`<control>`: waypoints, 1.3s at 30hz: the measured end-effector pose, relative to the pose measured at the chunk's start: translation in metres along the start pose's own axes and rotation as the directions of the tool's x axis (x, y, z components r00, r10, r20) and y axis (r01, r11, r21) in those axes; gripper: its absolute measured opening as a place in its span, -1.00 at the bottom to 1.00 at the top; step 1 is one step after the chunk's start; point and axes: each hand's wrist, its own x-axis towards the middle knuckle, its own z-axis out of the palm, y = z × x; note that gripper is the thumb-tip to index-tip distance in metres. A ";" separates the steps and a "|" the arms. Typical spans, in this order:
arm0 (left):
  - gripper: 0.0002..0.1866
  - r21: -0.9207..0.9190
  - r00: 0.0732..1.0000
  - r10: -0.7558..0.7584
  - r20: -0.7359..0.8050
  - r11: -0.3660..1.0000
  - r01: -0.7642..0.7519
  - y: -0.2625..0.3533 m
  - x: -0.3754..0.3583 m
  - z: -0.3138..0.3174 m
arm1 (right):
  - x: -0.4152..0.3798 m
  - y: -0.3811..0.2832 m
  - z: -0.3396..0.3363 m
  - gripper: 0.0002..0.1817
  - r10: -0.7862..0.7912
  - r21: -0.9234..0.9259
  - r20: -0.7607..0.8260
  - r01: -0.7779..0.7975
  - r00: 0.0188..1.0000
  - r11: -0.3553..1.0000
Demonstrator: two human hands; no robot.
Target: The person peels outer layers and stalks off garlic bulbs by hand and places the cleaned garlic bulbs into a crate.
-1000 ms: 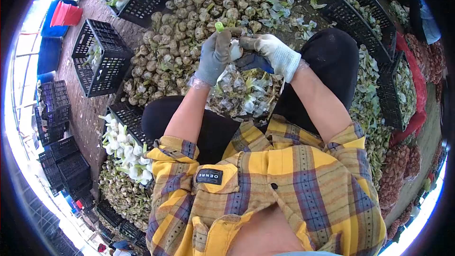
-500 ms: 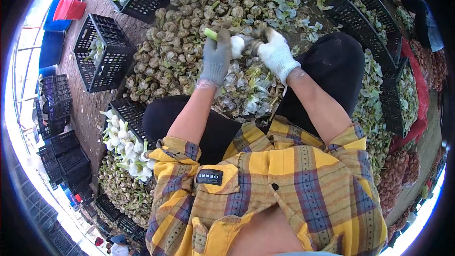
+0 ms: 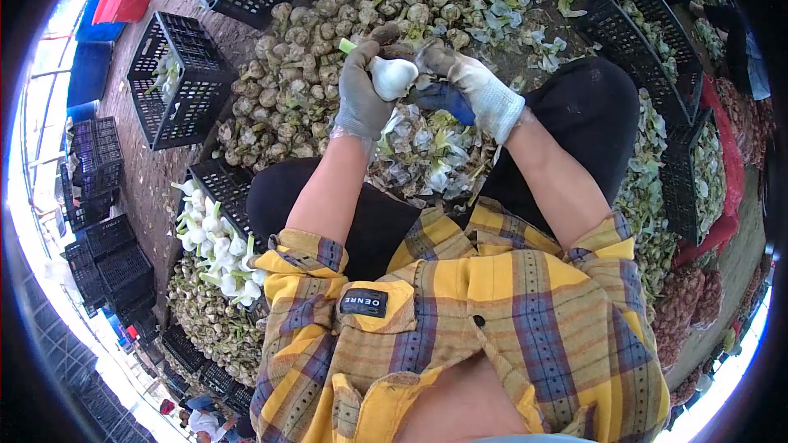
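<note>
Head view: the left hand (image 3: 361,94), in a grey glove, was wrapped around a white garlic bulb (image 3: 392,76), green stem stub poking out by the thumb. The right hand (image 3: 469,82), white-gloved, pinched at the bulb's skin, above the pile of peelings (image 3: 427,156). Risk, as I judged it: a loose grip letting the slick, clean bulb drop into the unpeeled heap (image 3: 328,41).

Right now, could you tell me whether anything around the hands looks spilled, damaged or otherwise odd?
Nothing looks damaged. The left hand holds a peeled white bulb and the right hand works at it. The peelings heaped between the knees and scattered over the unpeeled pile are loose scraps on the ground, not in a crate.
</note>
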 end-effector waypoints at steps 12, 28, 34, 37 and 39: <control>-0.63 0.044 0.999 0.013 -0.034 0.999 -0.011 -0.003 -0.005 -0.015 | -0.001 0.000 0.000 -0.84 -0.294 -0.342 -0.386 0.160 0.875 0.926; -0.49 0.375 0.992 0.128 0.006 0.919 -0.121 -0.018 0.023 -0.084 | -0.029 -0.022 0.058 -0.76 -0.303 -0.848 0.237 0.349 0.923 0.398; -0.28 0.368 0.971 0.238 0.028 0.900 -0.232 -0.003 -0.006 -0.053 | -0.039 -0.018 0.050 -0.63 0.168 -0.815 0.198 0.067 0.966 0.576; -0.61 0.829 0.892 0.450 0.042 0.483 -0.283 0.006 -0.017 -0.031 | -0.030 -0.022 0.040 -0.61 0.138 -0.445 0.237 -0.019 0.962 0.895; -0.64 0.377 0.925 0.330 -0.188 0.894 -0.242 0.002 -0.008 -0.041 | -0.019 -0.016 0.042 -0.59 -0.271 -0.953 0.265 0.295 0.925 0.073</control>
